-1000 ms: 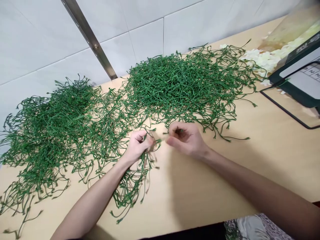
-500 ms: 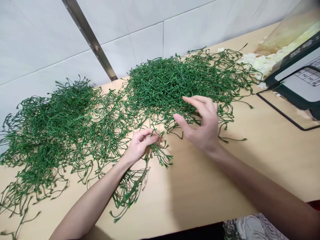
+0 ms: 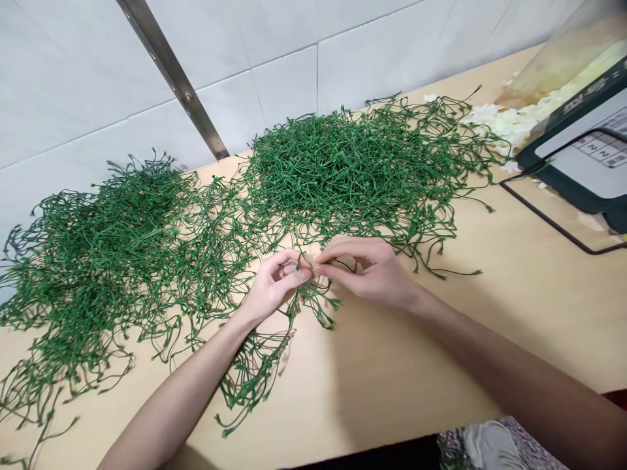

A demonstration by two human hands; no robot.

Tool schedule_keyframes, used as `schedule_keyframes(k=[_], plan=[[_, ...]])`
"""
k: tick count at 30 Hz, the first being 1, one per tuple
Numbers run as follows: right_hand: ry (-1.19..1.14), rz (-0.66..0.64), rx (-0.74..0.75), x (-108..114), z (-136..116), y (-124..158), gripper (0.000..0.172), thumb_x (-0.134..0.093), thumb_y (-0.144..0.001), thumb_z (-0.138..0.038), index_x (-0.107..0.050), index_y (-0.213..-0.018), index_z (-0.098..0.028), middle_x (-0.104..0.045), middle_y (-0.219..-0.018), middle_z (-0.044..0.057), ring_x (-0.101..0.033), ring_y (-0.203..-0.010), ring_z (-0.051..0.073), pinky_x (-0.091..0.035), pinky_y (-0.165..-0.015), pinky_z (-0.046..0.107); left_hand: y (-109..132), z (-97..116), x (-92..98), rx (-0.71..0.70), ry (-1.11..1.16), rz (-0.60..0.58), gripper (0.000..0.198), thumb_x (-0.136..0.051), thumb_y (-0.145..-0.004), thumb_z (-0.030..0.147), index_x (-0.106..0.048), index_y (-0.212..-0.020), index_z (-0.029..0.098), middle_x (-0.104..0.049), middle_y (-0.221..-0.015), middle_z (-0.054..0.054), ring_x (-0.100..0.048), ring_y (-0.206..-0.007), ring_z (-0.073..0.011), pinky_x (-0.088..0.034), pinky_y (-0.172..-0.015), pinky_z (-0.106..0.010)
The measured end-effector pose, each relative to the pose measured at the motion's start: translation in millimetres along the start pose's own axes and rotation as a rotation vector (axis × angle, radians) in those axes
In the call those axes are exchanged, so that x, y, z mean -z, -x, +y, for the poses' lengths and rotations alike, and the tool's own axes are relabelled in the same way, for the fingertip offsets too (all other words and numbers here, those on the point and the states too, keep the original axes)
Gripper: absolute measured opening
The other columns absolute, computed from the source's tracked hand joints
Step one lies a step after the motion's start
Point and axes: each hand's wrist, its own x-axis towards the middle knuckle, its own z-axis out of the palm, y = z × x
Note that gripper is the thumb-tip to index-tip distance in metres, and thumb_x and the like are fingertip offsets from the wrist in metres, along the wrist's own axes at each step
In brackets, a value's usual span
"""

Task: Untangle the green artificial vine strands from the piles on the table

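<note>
Between the fingers of my left hand (image 3: 274,284) is a small bunch of thin green plastic stems (image 3: 321,305), their forked tips fanning out to the right and down. My right hand (image 3: 375,271) has its thumb and fingertips pinched together right at the left fingertips, beside the bunch; what lies in that pinch is too small to make out. Below my left wrist, a loose cluster of the same stems (image 3: 257,372) rests on the table.
A dense heap of green stems (image 3: 333,163) lies behind my hands, and another heap (image 3: 98,254) spreads to the left. White petals (image 3: 514,124) and a dark-framed case (image 3: 578,150) with a black wire handle are at the right. A tiled wall (image 3: 284,39) with a metal strip (image 3: 181,85) backs the table.
My right hand has come left and down from over the heap to the left fingertips, and its spread fingers have closed to a pinch. My left hand stays in place with the stems.
</note>
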Motion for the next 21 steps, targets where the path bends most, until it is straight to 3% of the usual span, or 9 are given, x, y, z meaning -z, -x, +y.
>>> schedule_keyframes(k=[4,8,13,18,21], plan=[[-0.109,0.095,-0.11,3.8,1.3,-1.0,0.006,-0.071,-0.077,-0.019,-0.071,-0.083,-0.02,-0.071,-0.079,0.004,-0.065,-0.075,0.016,-0.054,-0.071,0.032,-0.3,1.8,-2.5,0.001,0.1,-0.007,0.022,-0.075,-0.072,0.029,-0.059,-0.075,0.014,-0.056,-0.065,0.002,-0.052,-0.048,-0.009,-0.044,-0.039,-0.021],[-0.2,0.136,-0.156,6.1,0.4,-2.3,0.009,-0.072,-0.072,-0.018,-0.069,-0.081,-0.019,-0.07,-0.077,0.004,-0.064,-0.072,0.016,-0.053,-0.067,0.031,-1.1,3.1,-2.9,-0.04,0.197,-0.003,0.018,-0.074,-0.071,0.023,-0.06,-0.075,0.014,-0.054,-0.069,0.001,-0.052,-0.049,-0.0087,-0.045,-0.037,-0.02],[-0.286,0.114,-0.167,8.6,1.1,-2.6,0.01,-0.072,-0.071,-0.016,-0.07,-0.08,-0.019,-0.069,-0.074,0.003,-0.063,-0.069,0.015,-0.052,-0.065,0.031,-1.4,1.8,-2.9,-0.03,0.179,0.032,0.022,-0.077,-0.069,0.023,-0.058,-0.076,0.014,-0.054,-0.07,0.002,-0.053,-0.052,-0.0083,-0.05,-0.04,-0.02],[-0.326,0.085,-0.104,11.8,5.2,-3.0,0.012,-0.07,-0.071,-0.014,-0.07,-0.08,-0.021,-0.066,-0.067,0.001,-0.066,-0.082,0.019,-0.051,-0.079,0.035,-2.8,0.9,-6.4,-0.045,0.184,0.115,0.032,-0.081,-0.067,0.028,-0.053,-0.077,0.015,-0.057,-0.079,0.001,-0.055,-0.055,-0.0076,-0.053,-0.043,-0.02],[-0.346,-0.004,-0.146,12.7,5.2,-2.7,0.015,-0.068,-0.072,-0.015,-0.071,-0.086,-0.02,-0.066,-0.069,0.001,-0.066,-0.078,0.017,-0.052,-0.071,0.031,-3.9,1.7,-7.6,-0.05,0.202,0.144,0.034,-0.081,-0.068,0.029,-0.052,-0.08,0.016,-0.056,-0.08,0.002,-0.054,-0.055,-0.0067,-0.051,-0.04,-0.017]])
